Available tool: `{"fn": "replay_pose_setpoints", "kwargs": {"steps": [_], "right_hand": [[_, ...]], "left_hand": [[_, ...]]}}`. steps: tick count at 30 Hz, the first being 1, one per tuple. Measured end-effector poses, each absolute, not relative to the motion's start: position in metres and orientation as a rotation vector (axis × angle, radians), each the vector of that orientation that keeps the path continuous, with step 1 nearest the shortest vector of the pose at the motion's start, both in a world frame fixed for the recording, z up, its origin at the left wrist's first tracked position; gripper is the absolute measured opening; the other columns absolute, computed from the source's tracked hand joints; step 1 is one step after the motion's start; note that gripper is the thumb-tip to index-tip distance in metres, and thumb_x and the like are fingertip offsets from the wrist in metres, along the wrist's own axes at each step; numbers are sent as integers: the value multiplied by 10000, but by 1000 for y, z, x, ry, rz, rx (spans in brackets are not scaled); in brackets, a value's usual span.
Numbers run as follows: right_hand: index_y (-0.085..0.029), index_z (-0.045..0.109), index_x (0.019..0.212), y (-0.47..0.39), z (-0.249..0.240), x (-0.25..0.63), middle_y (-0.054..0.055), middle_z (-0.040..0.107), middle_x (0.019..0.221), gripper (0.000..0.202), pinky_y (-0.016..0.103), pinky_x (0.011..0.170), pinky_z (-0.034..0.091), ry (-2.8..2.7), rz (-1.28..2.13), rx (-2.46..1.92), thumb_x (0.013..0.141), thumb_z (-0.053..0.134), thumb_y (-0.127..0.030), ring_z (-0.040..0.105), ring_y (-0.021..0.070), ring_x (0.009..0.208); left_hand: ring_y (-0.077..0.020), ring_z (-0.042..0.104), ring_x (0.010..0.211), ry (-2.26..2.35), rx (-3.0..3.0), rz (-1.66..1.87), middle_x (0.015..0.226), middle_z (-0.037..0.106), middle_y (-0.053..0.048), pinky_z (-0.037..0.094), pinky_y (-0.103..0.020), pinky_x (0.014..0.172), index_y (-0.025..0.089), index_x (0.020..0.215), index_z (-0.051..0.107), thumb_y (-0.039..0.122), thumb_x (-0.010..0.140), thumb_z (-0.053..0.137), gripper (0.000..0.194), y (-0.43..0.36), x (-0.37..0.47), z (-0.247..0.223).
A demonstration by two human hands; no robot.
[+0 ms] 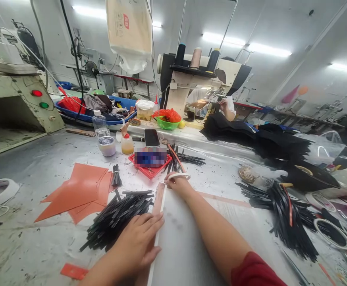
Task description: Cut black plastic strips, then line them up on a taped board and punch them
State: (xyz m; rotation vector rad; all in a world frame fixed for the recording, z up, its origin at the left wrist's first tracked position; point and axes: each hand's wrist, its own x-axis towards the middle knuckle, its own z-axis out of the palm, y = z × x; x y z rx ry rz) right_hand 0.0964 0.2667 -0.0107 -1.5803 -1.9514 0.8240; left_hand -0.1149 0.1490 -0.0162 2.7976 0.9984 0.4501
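White tape roll (184, 175): pinched it in the right hand (178, 185), with thumb and fingers drawn in on the left part of the ring. Could not tell how far the fingertips reached inside. Held it at the far end of the strip (158, 198), pinkish-brown and laid lengthwise between the hands, with a white edge (164, 199) down its right side. Rested the left hand (139, 236) palm down on a nearer stretch of the strip, with fingers extended close together and thumb spread away. Had the pale board (188, 242) right of the left hand and under the right forearm.

Had heaped black strips (118, 214) just left of the left hand, partly covered by it, with a small bundle (116, 175) past them and orange sheets (84, 186) farther left. Saw an orange scrap (74, 271) near the left forearm.

Beyond the right grip, had a red tray (151, 173), then a phone (151, 138), with a squeeze bottle (127, 146) to the left. Well right of the right hand, saw a black bunch (292, 226) and a white ring (332, 234). Far past the grip, saw a sewing machine (176, 93) and a co-worker's arm (229, 113).
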Motion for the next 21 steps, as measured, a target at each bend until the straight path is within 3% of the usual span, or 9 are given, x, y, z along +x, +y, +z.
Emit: {"fn": "replay_pose_setpoints", "kwargs": {"steps": [7, 13, 17, 21], "right_hand": [[-136, 595, 896, 268, -10, 95, 29, 614, 915, 142, 330, 723, 499, -2012, 782, -1589, 874, 539, -265, 591, 140, 793], [-133, 596, 890, 267, -7, 94, 23, 618, 893, 139, 335, 732, 497, -2058, 759, -1593, 874, 540, -259, 595, 138, 781], [-136, 600, 894, 268, -6, 93, 30, 620, 920, 137, 354, 765, 490, -2079, 738, -1597, 872, 543, -259, 594, 152, 836], [-136, 601, 900, 268, -7, 93, 30, 622, 915, 146, 359, 771, 488, -2086, 745, -1594, 874, 540, -266, 595, 155, 839]], "left_hand": [[-286, 463, 1158, 1061, 2809, 193, 1363, 431, -63, 358, -415, 944, 181, 1323, 384, 393, 744, 557, 640, 165, -98, -2], [-301, 445, 1187, 1196, 2837, 224, 1355, 431, -129, 371, -429, 929, 156, 1260, 463, 534, 815, 474, 584, 188, -74, -2], [-303, 434, 1198, 1231, 2833, 263, 1338, 451, -143, 378, -430, 931, 162, 1161, 534, 516, 812, 502, 498, 202, -63, -2], [-290, 452, 1181, 1313, 2800, 307, 1293, 498, -146, 394, -430, 924, 143, 1159, 518, 397, 834, 521, 413, 205, -55, 0]]}}
